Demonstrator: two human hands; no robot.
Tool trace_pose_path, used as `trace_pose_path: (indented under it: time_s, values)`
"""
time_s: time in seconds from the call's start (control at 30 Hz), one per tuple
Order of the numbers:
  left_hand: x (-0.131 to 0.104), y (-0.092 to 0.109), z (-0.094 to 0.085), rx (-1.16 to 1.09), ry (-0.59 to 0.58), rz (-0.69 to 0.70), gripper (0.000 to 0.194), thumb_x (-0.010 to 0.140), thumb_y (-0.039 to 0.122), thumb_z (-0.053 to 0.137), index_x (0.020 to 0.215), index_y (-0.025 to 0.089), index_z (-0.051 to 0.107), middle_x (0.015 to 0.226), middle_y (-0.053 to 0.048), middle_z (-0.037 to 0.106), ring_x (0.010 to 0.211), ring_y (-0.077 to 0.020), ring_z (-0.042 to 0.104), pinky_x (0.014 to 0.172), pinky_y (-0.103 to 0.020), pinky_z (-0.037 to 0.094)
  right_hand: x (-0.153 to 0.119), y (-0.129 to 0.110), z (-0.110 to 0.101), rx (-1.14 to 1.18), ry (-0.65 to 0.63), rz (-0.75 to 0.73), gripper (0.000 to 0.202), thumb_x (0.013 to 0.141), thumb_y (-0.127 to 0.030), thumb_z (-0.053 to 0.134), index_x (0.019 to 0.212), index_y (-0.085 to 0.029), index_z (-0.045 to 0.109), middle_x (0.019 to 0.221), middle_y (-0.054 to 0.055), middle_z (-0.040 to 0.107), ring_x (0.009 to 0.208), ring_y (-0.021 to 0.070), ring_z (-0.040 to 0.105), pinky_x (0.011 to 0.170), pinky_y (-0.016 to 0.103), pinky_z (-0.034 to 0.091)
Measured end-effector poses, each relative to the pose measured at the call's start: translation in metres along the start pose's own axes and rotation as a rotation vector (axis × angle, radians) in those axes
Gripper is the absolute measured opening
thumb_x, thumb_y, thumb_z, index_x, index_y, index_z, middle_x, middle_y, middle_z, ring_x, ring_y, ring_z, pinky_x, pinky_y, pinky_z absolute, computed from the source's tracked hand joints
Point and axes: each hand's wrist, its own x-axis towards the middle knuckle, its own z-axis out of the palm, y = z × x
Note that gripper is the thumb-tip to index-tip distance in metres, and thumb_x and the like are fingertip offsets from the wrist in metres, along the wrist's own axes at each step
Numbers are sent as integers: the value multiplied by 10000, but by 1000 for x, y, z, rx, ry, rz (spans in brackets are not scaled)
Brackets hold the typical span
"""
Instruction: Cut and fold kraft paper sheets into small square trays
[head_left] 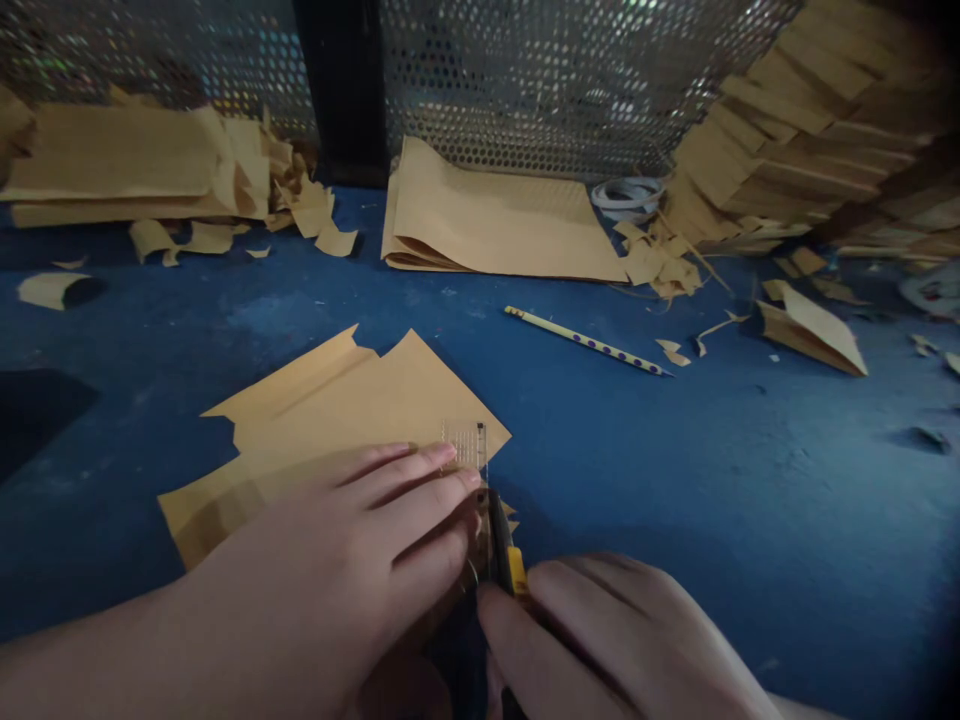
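A folded brown paper [322, 410] with notched edges lies on the blue table. A clear plastic ruler [471, 440] rests on its right corner. My left hand [360, 550] lies on the paper and the ruler, fingers stretched out and pressing down. Closed around a black and yellow utility knife [516, 568] is my right hand [600, 630]. The knife's front end is against the ruler's right edge, beside my left fingertips. Its blade tip cannot be made out. My left hand covers the paper's lower part.
A pencil [589, 342] lies beyond the paper on the blue table [750, 470]. Along the perforated metal panel [510, 80] are folded brown paper [502, 220], a white tape roll [628, 198], paper scraps [664, 260] and a tall paper stack [795, 130]. Another paper pile [135, 160] sits at left.
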Motion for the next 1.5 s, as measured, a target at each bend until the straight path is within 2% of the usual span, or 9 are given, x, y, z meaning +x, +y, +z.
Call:
trace_pose_path:
  time_s: [0.13,0.3,0.47,0.57,0.77,0.9,1.03,1.17,1.5]
  values:
    - [1,0,0,-2,17,6,537,852,470,621,1289,161,588,1463,-81,503,1349,-261,473,1165,-409,380,-6,0,0,2,-6,-19,203,811,-85,472,856,-175,648,568,-2,516,466,146,478,381,267,400]
    - [-1,0,1,-14,30,8,515,864,470,611,1285,175,593,1465,-78,501,1347,-267,476,1159,-421,392,-4,-5,1,-47,30,-21,190,827,-88,450,789,-186,608,531,-17,479,434,138,440,367,265,344]
    - [-1,-1,2,-28,39,9,504,875,457,598,1291,172,589,1460,-86,505,1346,-285,476,1143,-447,412,-5,-8,2,-94,-48,34,198,806,-87,457,700,-230,544,517,-20,480,431,154,430,376,294,325]
    - [0,-2,3,-37,50,12,484,878,433,601,1285,171,593,1446,-87,520,1342,-285,481,1144,-445,411,-8,-6,5,-105,30,-19,204,829,-107,442,740,-231,577,500,-26,465,412,153,419,349,302,304]
    - [-1,-2,3,-16,45,20,515,871,458,597,1297,169,585,1465,-73,502,1354,-276,466,1151,-430,400,-6,-5,0,-63,24,6,197,813,-95,450,785,-216,603,519,-31,499,414,138,460,368,293,361]
    - [-2,-1,5,14,34,7,611,868,556,579,1343,174,547,1458,-62,511,1342,-287,478,1135,-449,410,0,1,-11,48,129,202,188,767,-119,526,902,-190,637,606,-14,598,462,125,545,452,276,454]
    - [-4,0,5,33,29,-7,659,853,596,585,1365,186,515,1476,-62,490,1351,-293,461,1152,-462,378,2,12,-14,142,59,326,257,783,-199,628,1040,-199,629,824,6,690,610,133,647,520,240,494]
    - [-5,2,2,32,38,7,601,819,603,635,1262,201,583,1409,-69,553,1313,-292,497,1162,-446,367,1,20,-10,201,30,444,366,771,-155,661,1120,-246,602,907,-18,692,713,128,673,632,216,530]
    - [-7,3,-2,52,-3,28,580,832,618,611,1214,181,590,1343,-122,578,1270,-352,513,1100,-527,414,8,23,-4,342,51,499,445,743,-14,595,1098,-282,612,880,-44,652,730,105,639,682,210,505]
